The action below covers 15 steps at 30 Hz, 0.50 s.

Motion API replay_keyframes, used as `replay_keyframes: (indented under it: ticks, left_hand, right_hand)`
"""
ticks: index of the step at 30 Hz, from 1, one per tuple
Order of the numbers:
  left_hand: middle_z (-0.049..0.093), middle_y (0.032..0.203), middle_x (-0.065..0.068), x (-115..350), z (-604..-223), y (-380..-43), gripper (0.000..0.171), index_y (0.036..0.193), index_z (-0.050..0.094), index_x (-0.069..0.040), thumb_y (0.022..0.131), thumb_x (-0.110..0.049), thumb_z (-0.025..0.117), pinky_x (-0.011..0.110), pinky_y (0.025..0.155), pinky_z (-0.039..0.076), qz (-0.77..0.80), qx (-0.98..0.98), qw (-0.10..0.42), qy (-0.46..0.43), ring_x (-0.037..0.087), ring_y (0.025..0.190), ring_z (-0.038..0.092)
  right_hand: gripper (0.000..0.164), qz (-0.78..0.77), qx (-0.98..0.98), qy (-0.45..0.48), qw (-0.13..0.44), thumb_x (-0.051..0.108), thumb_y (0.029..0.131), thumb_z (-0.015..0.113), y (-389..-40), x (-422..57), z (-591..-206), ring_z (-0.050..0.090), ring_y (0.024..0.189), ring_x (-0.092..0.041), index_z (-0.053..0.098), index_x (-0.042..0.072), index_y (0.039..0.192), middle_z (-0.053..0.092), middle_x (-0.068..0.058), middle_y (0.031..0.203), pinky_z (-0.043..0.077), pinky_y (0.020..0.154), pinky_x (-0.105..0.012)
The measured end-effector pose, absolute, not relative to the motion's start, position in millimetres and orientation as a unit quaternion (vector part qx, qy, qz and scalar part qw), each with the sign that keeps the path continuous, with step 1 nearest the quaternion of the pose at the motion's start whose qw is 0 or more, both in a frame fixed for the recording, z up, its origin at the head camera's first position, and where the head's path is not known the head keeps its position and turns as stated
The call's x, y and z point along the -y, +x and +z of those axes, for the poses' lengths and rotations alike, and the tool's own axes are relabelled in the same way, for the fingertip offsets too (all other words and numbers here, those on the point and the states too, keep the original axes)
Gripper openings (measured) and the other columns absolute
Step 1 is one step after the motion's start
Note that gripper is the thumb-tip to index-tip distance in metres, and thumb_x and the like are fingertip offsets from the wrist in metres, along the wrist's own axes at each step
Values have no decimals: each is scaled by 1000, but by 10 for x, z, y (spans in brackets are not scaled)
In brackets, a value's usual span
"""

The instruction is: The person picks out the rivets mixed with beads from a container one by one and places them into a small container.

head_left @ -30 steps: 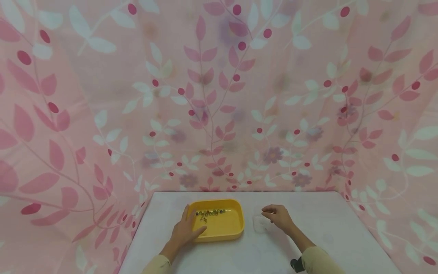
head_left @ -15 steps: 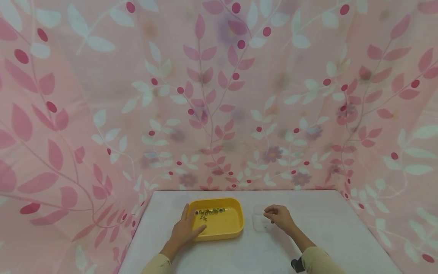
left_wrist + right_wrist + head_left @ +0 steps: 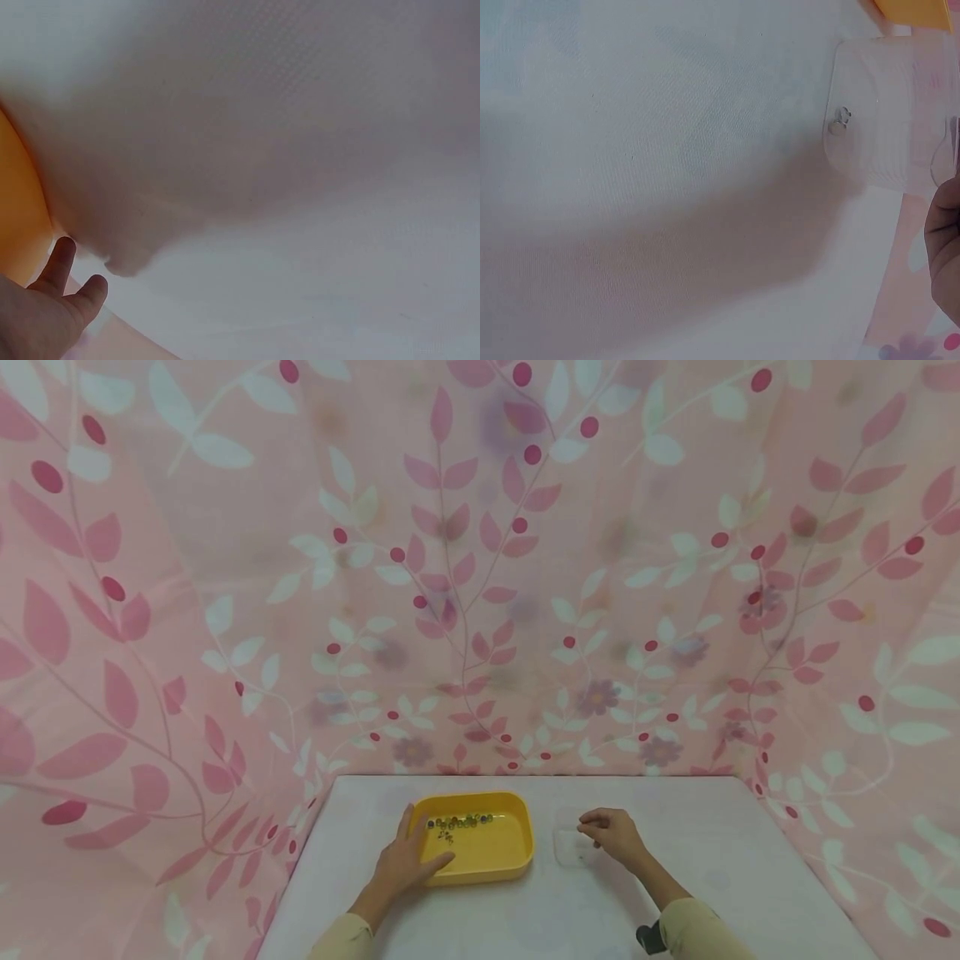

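A yellow tray (image 3: 487,870) with a raised rim stands on the table. Inside, toward its far left, lie several small glassy balls that look like marbles (image 3: 460,824) and a few tiny dark bits (image 3: 446,837). My left hand (image 3: 401,862) rests at the tray's left side, fingers spread, thumb over the near rim. To the tray's right lies a clear plastic box (image 3: 567,852). My right hand (image 3: 617,839) hovers over its right part with fingertips together; whether they pinch anything is hidden. In the right wrist view, a small shiny piece (image 3: 840,121) lies in the box.
A white-covered table (image 3: 517,922) carries everything, its far edge against a pink leaf-patterned curtain (image 3: 480,610) that also hangs on both sides. A dark object (image 3: 651,939) shows by the right sleeve.
My right hand has shifted very slightly to the right, and more of the clear box's far end shows. The left hand and tray keep their places.
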<state>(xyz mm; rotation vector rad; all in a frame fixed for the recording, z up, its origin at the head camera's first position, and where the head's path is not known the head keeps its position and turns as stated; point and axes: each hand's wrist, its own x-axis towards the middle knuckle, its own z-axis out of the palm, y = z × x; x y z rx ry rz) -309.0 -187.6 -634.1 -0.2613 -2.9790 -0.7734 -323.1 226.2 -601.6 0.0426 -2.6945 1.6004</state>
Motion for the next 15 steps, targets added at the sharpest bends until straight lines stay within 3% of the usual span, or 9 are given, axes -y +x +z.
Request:
replay_keyframes:
  ticks: [5,10,15]
  left_hand:
    - [12,165,20,1899,-6342,-3105,107,156,30,-12,77,-76,63,57,81,53,-255,963,21,-87,45,108,62]
    - [9,166,19,1929,-6363,-3117,113,158,23,-11,75,-75,66,60,84,52,-268,960,13,-84,50,118,57]
    - [5,166,18,1933,-6375,-3119,117,159,17,-11,75,-72,69,62,86,51,-272,959,1,-82,52,127,49]
  right_hand:
    - [20,507,862,11,-2,9,88,73,-3226,-2249,-5998,65,71,-32,72,-5,102,75,-12,89,51,56,-25]
    - [18,488,873,10,-1,9,88,73,-3231,-2239,-5983,63,67,-24,72,-4,101,75,-13,87,51,56,-25]
    - [19,476,880,3,-4,8,87,73,-3231,-2245,-5995,65,68,-27,72,-4,101,74,-14,86,51,56,-27]
